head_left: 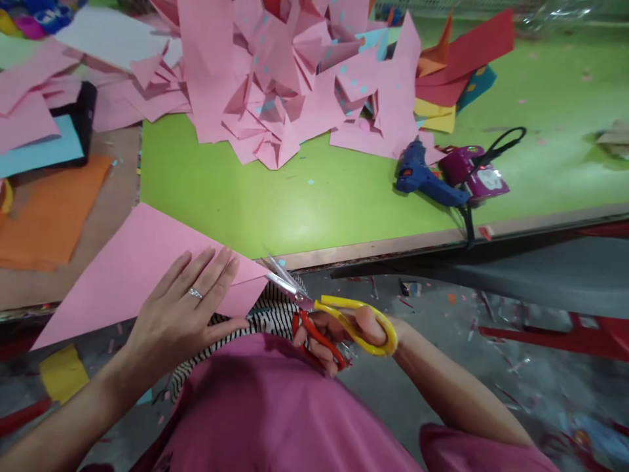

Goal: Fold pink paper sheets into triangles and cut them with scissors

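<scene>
My left hand (pixel 184 308), with a ring on one finger, lies flat on a folded sheet of pink paper (pixel 122 262) at the table's front edge. Its fingers are stretched out and together. My right hand (pixel 339 331) is closed around a pair of scissors (pixel 363 321). A yellow loop goes round the thumb, and a red handle part sits among the fingers. The scissors' blades are apart and point left, at the right tip of the pink paper. Whether they touch the paper, I cannot tell.
Many folded pink papers (pixel 211 72) are heaped on the green table (pixel 246 210). A blue glue gun (pixel 427 177) lies by a purple device (pixel 474 174) with a black cord. Orange paper (pixel 54 223) is at left. Scraps litter the floor (pixel 442 328).
</scene>
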Demonstrator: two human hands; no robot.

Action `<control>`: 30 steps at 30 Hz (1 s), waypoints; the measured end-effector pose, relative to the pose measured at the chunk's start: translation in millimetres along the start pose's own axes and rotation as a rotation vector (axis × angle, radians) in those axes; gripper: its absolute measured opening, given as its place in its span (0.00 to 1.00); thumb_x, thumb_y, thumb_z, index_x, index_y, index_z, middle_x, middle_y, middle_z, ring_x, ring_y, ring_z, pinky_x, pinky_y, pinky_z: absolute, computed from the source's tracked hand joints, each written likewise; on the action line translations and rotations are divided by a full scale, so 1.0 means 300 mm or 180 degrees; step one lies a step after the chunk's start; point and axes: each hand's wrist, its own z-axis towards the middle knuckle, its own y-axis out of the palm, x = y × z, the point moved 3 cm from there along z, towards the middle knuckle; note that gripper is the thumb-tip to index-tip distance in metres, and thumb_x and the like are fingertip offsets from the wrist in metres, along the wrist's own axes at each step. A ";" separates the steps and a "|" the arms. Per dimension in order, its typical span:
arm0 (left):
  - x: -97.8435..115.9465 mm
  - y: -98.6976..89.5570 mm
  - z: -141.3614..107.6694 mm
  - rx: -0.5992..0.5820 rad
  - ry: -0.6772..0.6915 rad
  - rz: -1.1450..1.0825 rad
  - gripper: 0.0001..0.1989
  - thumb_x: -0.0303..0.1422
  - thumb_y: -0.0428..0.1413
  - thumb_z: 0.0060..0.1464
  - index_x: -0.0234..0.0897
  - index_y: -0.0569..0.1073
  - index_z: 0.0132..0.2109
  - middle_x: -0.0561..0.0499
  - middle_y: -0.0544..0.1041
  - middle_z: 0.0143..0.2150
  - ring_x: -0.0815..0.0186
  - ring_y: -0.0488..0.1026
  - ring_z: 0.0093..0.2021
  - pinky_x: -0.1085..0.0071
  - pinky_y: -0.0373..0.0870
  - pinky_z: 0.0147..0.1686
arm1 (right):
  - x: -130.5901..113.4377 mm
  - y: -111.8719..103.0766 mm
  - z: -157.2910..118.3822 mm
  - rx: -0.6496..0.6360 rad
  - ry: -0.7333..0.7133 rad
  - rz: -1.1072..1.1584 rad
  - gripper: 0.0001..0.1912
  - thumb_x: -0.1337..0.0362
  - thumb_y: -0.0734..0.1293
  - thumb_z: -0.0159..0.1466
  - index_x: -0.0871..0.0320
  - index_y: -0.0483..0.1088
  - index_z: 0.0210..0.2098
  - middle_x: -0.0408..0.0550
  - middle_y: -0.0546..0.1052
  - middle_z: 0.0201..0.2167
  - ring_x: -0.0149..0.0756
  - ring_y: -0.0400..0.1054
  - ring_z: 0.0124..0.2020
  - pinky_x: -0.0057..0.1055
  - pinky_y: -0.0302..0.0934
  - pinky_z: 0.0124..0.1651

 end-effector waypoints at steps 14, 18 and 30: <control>-0.030 0.043 -0.050 -0.0091 0.0139 0.0258 0.41 0.19 0.53 0.61 0.31 0.47 0.77 0.38 0.70 0.67 0.51 0.68 0.68 0.51 0.59 0.72 | -0.010 -0.009 0.018 -0.0295 0.0181 0.0228 0.53 0.19 0.52 0.54 0.60 0.72 0.49 0.48 0.76 0.31 0.38 0.74 0.32 0.33 0.71 0.36; -0.033 0.046 -0.052 -0.0009 0.0096 0.0142 0.38 0.19 0.52 0.63 0.31 0.50 0.76 0.39 0.69 0.69 0.52 0.60 0.73 0.53 0.53 0.74 | -0.002 -0.011 0.038 -0.0319 0.0064 0.0215 0.56 0.17 0.49 0.53 0.61 0.70 0.51 0.51 0.76 0.35 0.38 0.74 0.34 0.32 0.71 0.33; -0.031 0.037 -0.039 0.0176 0.0219 0.0102 0.33 0.18 0.52 0.64 0.26 0.55 0.74 0.37 0.70 0.68 0.55 0.49 0.76 0.54 0.49 0.75 | -0.016 -0.012 0.018 -0.0127 -0.0056 0.0011 0.59 0.18 0.43 0.55 0.66 0.69 0.51 0.50 0.73 0.30 0.36 0.72 0.29 0.31 0.67 0.27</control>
